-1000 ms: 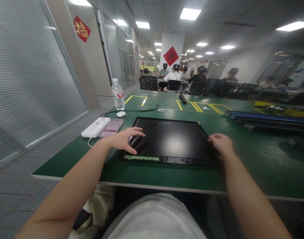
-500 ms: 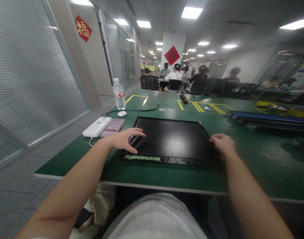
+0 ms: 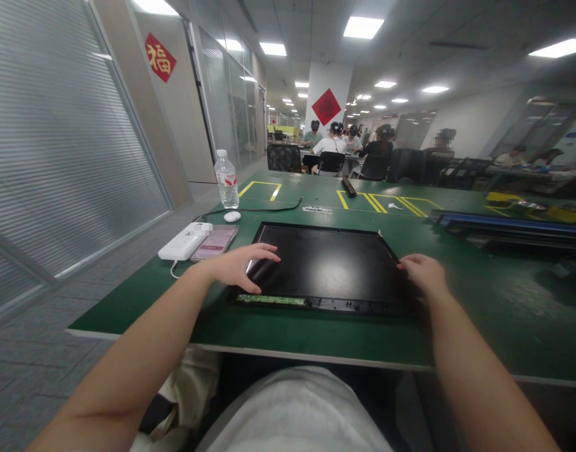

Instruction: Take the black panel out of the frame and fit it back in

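Note:
A black LCD display panel (image 3: 323, 263) lies flat on the green table, dark screen side up, with a thin black frame around it. Along its near edge runs a green circuit board strip (image 3: 271, 301). My left hand (image 3: 240, 267) rests at the panel's left edge, thumb and fingers spread apart over the screen's corner area. At the opposite side, my right hand (image 3: 422, 274) has its thumb and fingertips pinched on the panel's right edge. Its lower fingers are partly hidden.
Left of the panel are a white power bank (image 3: 184, 241), a phone (image 3: 215, 242), a white earbud case (image 3: 232, 216) and a water bottle (image 3: 227, 181). A black cable (image 3: 269, 208) runs behind. Long dark bars (image 3: 509, 229) lie at right. People (image 3: 330, 144) sit farther off.
My left hand has shifted very slightly to the right over the screen. The right hand keeps its pinch on the edge, and the panel looks almost unmoved.

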Tool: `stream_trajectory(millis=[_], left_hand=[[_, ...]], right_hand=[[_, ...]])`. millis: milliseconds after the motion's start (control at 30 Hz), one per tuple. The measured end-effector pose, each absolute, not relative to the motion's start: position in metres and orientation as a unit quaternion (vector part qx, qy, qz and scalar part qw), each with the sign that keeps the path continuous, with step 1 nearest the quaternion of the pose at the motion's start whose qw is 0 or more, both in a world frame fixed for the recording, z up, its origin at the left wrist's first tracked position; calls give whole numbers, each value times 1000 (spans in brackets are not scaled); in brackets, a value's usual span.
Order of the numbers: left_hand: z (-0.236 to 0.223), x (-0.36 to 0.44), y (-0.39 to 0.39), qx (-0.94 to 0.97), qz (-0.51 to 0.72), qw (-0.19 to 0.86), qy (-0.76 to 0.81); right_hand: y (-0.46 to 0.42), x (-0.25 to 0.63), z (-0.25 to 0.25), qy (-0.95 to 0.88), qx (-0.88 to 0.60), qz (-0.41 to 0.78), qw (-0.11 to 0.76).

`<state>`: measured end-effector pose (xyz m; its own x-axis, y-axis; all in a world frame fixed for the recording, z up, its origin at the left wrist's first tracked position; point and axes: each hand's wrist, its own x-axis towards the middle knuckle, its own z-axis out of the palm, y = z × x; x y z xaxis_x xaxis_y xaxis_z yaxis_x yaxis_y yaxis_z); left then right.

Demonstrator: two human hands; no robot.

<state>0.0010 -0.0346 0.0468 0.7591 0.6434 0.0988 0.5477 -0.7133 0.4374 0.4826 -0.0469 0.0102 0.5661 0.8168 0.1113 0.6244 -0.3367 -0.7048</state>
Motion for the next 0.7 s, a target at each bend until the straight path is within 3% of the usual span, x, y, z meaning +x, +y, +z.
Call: stream_trajectory(millis=[700], left_hand=[[37,0,-31,893,119,209,380]], right_hand=[[-45,483,5,-451,-794,127,388]])
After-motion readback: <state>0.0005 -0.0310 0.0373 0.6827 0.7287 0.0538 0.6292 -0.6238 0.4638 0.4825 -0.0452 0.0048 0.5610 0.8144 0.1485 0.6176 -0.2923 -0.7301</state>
